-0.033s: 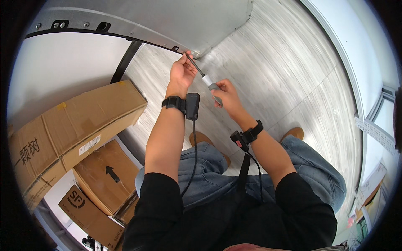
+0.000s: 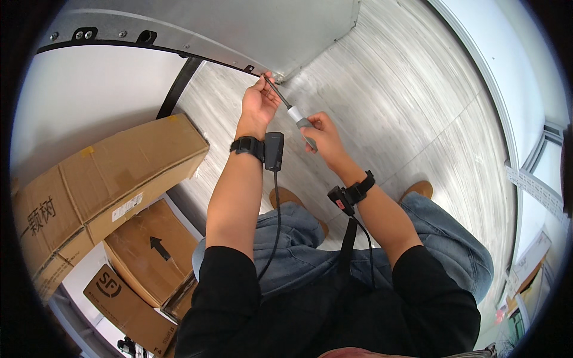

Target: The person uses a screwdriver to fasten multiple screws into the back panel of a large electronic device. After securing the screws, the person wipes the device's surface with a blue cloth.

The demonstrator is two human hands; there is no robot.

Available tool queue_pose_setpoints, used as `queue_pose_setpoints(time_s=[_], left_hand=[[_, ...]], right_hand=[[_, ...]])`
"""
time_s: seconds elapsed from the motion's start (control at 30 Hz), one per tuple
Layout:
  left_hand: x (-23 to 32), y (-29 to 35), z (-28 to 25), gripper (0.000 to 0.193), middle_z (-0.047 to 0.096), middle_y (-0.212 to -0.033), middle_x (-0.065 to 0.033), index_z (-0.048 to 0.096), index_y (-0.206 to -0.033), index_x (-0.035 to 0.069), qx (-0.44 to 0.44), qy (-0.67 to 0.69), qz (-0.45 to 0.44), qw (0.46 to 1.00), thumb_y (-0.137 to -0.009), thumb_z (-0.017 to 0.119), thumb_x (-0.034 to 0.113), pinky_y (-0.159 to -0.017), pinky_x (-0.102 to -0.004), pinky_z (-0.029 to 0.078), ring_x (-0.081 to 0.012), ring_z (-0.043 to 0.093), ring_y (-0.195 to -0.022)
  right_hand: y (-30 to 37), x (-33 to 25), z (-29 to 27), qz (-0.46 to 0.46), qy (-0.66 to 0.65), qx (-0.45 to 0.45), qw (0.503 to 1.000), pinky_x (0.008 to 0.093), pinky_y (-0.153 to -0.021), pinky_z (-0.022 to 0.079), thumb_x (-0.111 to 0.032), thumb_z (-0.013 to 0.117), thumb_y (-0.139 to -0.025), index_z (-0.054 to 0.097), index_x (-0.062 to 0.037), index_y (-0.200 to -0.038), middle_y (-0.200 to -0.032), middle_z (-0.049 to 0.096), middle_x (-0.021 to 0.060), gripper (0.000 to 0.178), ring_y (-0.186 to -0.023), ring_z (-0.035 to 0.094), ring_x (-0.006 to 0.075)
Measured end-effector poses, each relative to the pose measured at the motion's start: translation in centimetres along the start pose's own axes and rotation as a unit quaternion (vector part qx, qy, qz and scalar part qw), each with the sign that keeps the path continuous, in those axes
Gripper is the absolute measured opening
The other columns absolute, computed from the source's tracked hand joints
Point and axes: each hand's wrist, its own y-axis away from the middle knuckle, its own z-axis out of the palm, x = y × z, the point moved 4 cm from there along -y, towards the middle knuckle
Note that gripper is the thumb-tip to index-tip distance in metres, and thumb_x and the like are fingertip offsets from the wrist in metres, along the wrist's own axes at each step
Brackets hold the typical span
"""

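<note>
Right hand (image 2: 320, 134) grasps screwdriver (image 2: 293, 112) by its handle (image 2: 307, 132), angled toward metal panel (image 2: 256, 36) ahead; left hand (image 2: 260, 102), fingertips at its far end, presumably guiding it; pinching or not, cannot tell.

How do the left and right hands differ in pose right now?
The left hand has its fingertips by the tip of the screwdriver, at the metal panel's edge; the right hand is closed on the grey handle.
The left hand shows its palm; the right hand shows its thumb side.
The left hand is farther from the body than the right hand.
Shared: both are bare, with a black strap at the wrist.
</note>
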Motion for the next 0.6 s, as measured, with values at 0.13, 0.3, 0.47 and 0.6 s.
queue_pose_setpoints(time_s=[0.13,0.3,0.47,0.6], left_hand=[[-0.12,0.41,0.44,0.019,0.059,-0.079,0.0037,0.063,-0.104,0.009,0.02,0.01,-0.001,1.0,-0.096,0.05,0.02,-0.071,-0.0248,0.042,-0.009,0.051,-0.072],[0.11,0.42,0.54,0.019,0.059,-0.078,0.0041,0.064,-0.102,0.008,-0.004,0.019,-0.011,1.0,-0.096,0.05,0.019,-0.069,-0.0238,0.041,-0.0084,0.051,-0.071],[0.33,0.07,0.16,0.02,0.059,-0.078,0.0035,0.063,-0.101,0.007,-0.022,0.008,-0.006,1.0,-0.096,0.049,0.02,-0.067,-0.0229,0.041,-0.0086,0.05,-0.068],[0.2,0.35,0.81,0.021,0.059,-0.079,0.0026,0.063,-0.102,0.006,0.017,0.014,-0.001,1.0,-0.096,0.048,0.021,-0.067,-0.0239,0.042,-0.0096,0.051,-0.069]], right_hand=[[-0.13,0.32,-0.18,0.006,-0.001,0.005,1.0,0.0267,-0.046,0.04,-0.017,0.063,-0.081,0.046,-0.0015,-0.106,-0.082,0.057,0.0083,0.034,-0.054,0.054,0.0135],[-0.08,-0.02,0.0,0.003,-0.008,0.005,1.0,0.0271,-0.045,0.039,-0.017,0.063,-0.08,0.046,-0.001,-0.105,-0.08,0.057,0.0083,0.034,-0.053,0.053,0.0134],[-0.15,-0.23,0.38,0.013,0.008,0.007,1.0,0.0269,-0.046,0.037,-0.019,0.062,-0.081,0.046,-0.0036,-0.104,-0.076,0.057,0.0083,0.031,-0.052,0.054,0.0134],[-0.19,-0.3,0.24,0.022,-0.005,0.007,1.0,0.0271,-0.046,0.036,-0.019,0.062,-0.081,0.046,-0.0027,-0.104,-0.077,0.056,0.0088,0.032,-0.052,0.053,0.0138]])
